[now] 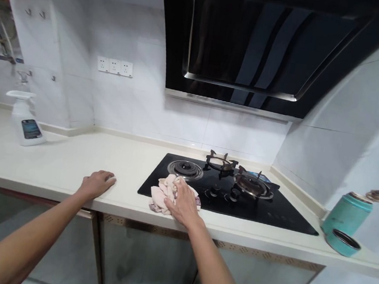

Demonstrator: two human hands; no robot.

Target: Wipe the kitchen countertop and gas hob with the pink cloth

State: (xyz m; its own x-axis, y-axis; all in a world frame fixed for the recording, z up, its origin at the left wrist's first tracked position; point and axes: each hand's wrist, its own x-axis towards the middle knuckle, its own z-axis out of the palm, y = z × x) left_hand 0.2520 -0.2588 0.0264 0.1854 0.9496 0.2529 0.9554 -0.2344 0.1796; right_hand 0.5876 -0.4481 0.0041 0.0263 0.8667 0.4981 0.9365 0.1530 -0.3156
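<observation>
My right hand point(184, 204) presses a crumpled pale pink cloth point(162, 195) onto the front left corner of the black glass gas stove point(210, 203), its fingers over the folds. Part of the cloth hangs over onto the pale countertop point(119, 161). Just behind it lies the left burner point(185, 170), with no pan support over it. To the left of the stove, my left hand point(97, 184) rests on the counter near its front edge, holding nothing, fingers loosely apart. Two control knobs point(215, 191) stand to the right of the cloth.
A loose pan support point(222, 161) sits toward the stove's back, and another is over the right burner point(254, 186). The range hood point(255, 49) hangs above. A white spray bottle point(27, 123) stands at left; a turquoise canister point(348, 215) and open turquoise container point(342, 244) stand at right.
</observation>
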